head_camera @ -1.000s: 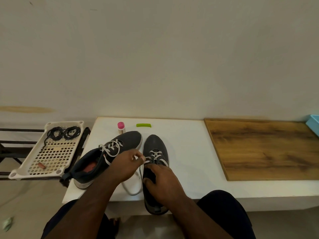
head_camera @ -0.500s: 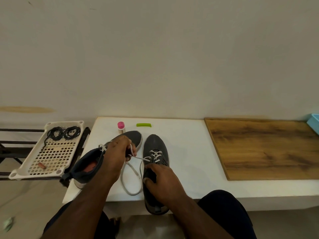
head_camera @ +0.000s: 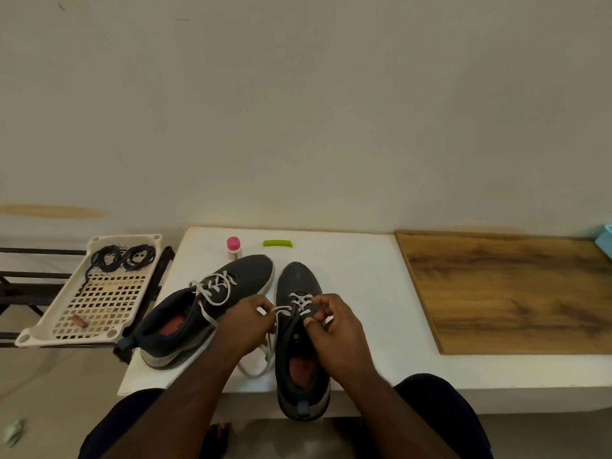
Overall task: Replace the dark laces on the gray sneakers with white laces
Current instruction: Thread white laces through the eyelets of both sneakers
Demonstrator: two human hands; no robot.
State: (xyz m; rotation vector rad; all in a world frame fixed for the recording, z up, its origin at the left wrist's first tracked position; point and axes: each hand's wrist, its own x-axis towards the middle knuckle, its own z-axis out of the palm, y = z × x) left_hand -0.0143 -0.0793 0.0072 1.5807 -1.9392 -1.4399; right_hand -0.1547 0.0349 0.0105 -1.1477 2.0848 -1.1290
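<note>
Head view: white lace [head_camera: 299,304] seemingly half-threaded through gray sneaker [head_camera: 298,286].

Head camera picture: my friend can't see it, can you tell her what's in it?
A person's left hand and right hand pinch a white lace on the right gray sneaker, on a white table. The left sneaker beside it is laced white, and dark laces lie coiled in a tray.

A blue box [head_camera: 605,239], right of the wooden board [head_camera: 506,289], is cut off by the edge; the left hand [head_camera: 246,321] hides part of the white lace [head_camera: 270,346].
</note>
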